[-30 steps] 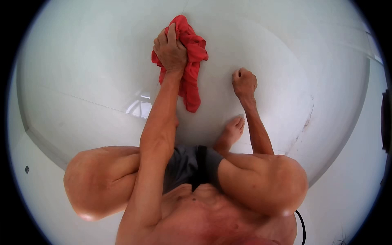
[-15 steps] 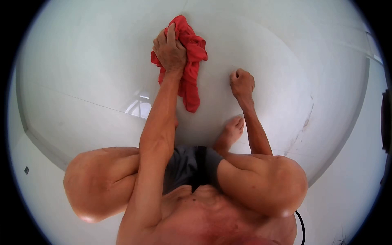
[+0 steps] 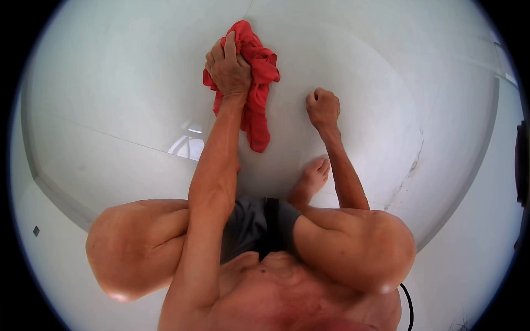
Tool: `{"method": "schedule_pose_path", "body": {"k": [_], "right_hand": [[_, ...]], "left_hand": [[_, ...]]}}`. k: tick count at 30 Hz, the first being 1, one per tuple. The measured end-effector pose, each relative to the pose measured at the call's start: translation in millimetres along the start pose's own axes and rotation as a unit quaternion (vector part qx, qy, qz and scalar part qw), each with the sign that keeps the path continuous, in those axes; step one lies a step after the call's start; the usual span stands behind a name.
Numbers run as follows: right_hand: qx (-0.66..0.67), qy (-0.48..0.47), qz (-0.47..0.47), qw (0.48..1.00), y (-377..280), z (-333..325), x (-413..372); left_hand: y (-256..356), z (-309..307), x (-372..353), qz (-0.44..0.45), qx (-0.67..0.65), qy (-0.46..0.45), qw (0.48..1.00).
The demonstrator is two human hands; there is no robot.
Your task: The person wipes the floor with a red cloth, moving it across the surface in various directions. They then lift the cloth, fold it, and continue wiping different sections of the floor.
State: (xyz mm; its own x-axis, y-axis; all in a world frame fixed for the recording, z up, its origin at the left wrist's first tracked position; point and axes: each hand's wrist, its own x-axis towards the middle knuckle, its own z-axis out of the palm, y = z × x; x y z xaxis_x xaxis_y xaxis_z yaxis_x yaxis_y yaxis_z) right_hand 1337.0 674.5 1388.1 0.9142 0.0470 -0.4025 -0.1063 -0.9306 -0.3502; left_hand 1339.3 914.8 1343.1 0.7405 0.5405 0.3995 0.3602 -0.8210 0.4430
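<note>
A crumpled red cloth lies on the pale, shiny floor in front of me. My left hand presses down on its upper left part, with the fingers bent into the fabric. Part of the cloth bulges past the fingertips, and a longer fold trails back toward me beside the wrist. To the right of the cloth, apart from it, my right hand is curled into a loose fist. Nothing shows in that fist.
My bare foot is on the floor behind the right hand, between my bent knees. Light reflects off the floor left of the cloth. A dark crack-like mark runs along the floor at right. Walls rise at both sides.
My right hand has shifted slightly to the left and away from me, still curled. The left hand and the red cloth have hardly moved.
</note>
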Motion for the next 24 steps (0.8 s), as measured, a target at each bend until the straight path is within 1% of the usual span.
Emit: {"method": "schedule_pose_path", "body": {"k": [3,6,9,11,13,16,18,19,21,24], "right_hand": [[0.001,0.023,0.011,1.000,18,-1,-5],[0.007,-0.015,0.047,0.999,17,-15,-4],[-0.014,-0.001,-0.012,1.000,-4,3,-4],[-0.003,-0.002,0.011,1.000,-2,1,-6],[0.000,0.001,0.034,0.999,14,-10,-7],[0.015,0.015,0.013,1.000,11,-6,-2],[0.019,0.001,0.006,1.000,-1,-6,1],[0.023,-0.007,0.008,1.000,-4,-6,-2],[0.027,-0.008,0.040,0.999,12,-9,0],[0.021,-0.013,0.043,0.999,6,-10,-1]], "left_hand": [[0,0,6,0.003,0.001,-0.001,1.000],[-1,2,1,0.007,0.003,0.003,1.000],[-1,2,1,0.006,0.005,0.003,1.000],[0,0,3,0.005,0.004,-0.009,1.000],[0,-1,6,0.008,0.002,0.003,1.000],[3,3,2,0.012,-0.005,0.003,1.000],[-1,2,2,0.010,-0.001,0.007,1.000],[1,-2,0,0.012,-0.004,0.002,1.000],[5,-1,7,0.016,-0.006,0.007,1.000],[3,2,1,0.020,-0.002,0.005,1.000]]}}
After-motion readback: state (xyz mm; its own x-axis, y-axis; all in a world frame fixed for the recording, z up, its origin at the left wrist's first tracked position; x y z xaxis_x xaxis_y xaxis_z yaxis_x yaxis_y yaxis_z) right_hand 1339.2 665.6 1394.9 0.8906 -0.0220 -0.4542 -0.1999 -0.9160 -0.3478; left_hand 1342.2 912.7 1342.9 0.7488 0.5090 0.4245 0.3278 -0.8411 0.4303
